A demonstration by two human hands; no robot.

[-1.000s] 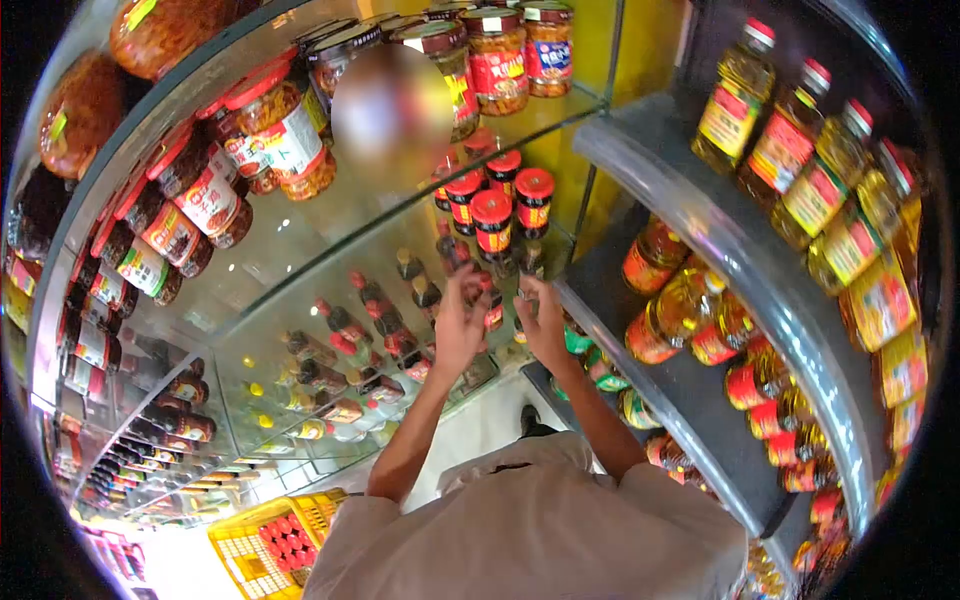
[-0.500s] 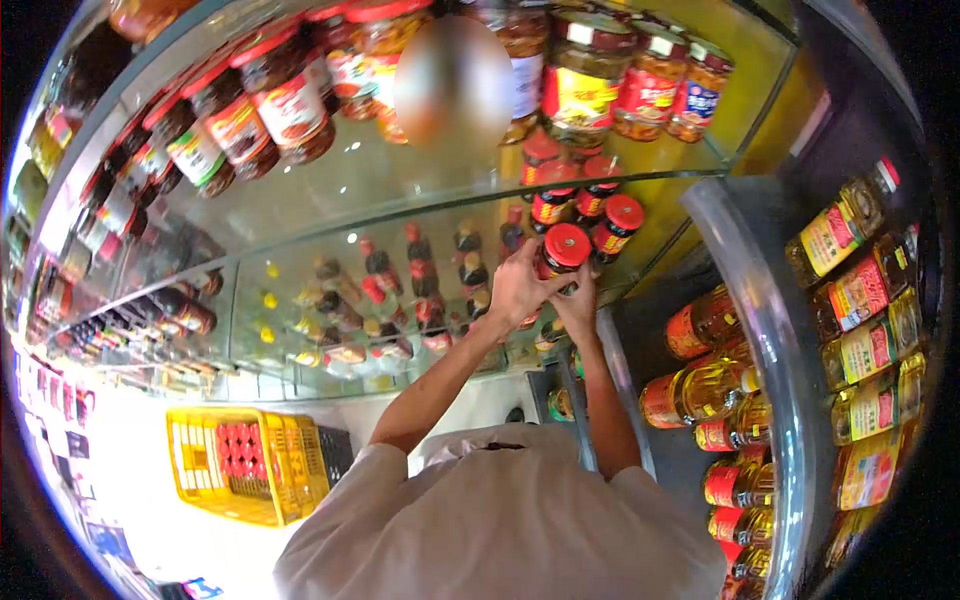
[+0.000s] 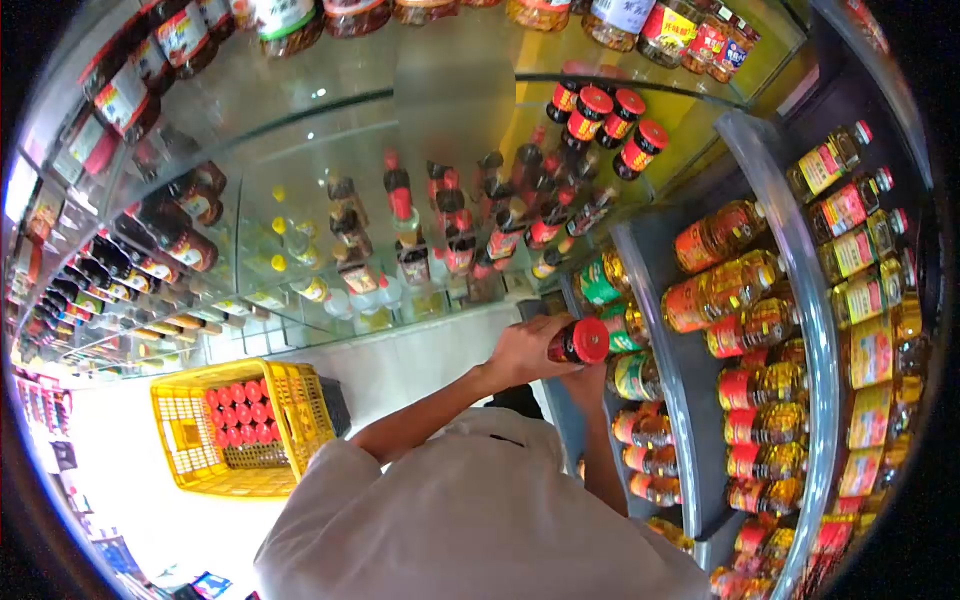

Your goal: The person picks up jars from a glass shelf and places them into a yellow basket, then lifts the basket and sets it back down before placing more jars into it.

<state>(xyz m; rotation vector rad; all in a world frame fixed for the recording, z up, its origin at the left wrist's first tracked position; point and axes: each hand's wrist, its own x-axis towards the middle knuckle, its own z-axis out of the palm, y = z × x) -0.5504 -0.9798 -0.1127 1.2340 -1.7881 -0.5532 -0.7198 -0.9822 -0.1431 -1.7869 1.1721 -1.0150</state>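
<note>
A dark jar with a red lid [image 3: 580,341] lies on its side between both of my hands, in front of my chest. My left hand [image 3: 520,352] wraps around its body from the left. Under the jar, my right hand [image 3: 588,383] touches it from below and is partly hidden. Three more jars with red lids [image 3: 608,120] stand on the glass shelf [image 3: 330,110] above. My white shirt fills the bottom of the view.
A yellow crate [image 3: 300,400] holding several red-lidded jars sits on the floor at lower left. Glass shelves with sauce bottles [image 3: 450,235] run across the middle. Grey shelves [image 3: 680,400] on the right carry several oil bottles [image 3: 735,285].
The red-lidded jar came off the glass shelf in both hands and moved down to chest height. The view has tilted down, so the crate and floor show more.
</note>
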